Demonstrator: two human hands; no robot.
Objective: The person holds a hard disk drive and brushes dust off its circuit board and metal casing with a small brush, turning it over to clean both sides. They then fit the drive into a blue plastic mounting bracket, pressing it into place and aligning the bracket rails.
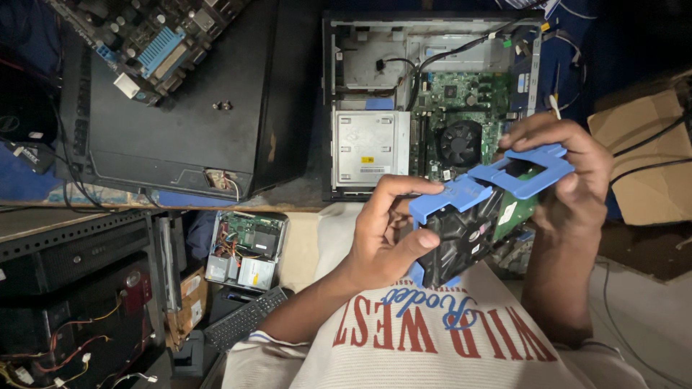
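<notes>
Open PC case [346, 108] on far desk, steel walls, green board inside. Nearer, above the lap: black fan [465, 238] in a blue plastic bracket [526, 169], held between both hands. Left hand [382, 230] closed on the bracket's left end, thumb on fan face. Right hand [569, 173] pinches the right, flat, cut-out end.

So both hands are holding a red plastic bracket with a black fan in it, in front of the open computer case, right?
Not quite: the plastic bracket is blue, not red, as the head view shows. Otherwise correct: the left hand and right hand hold it, black fan inside, before the open computer case.
</notes>
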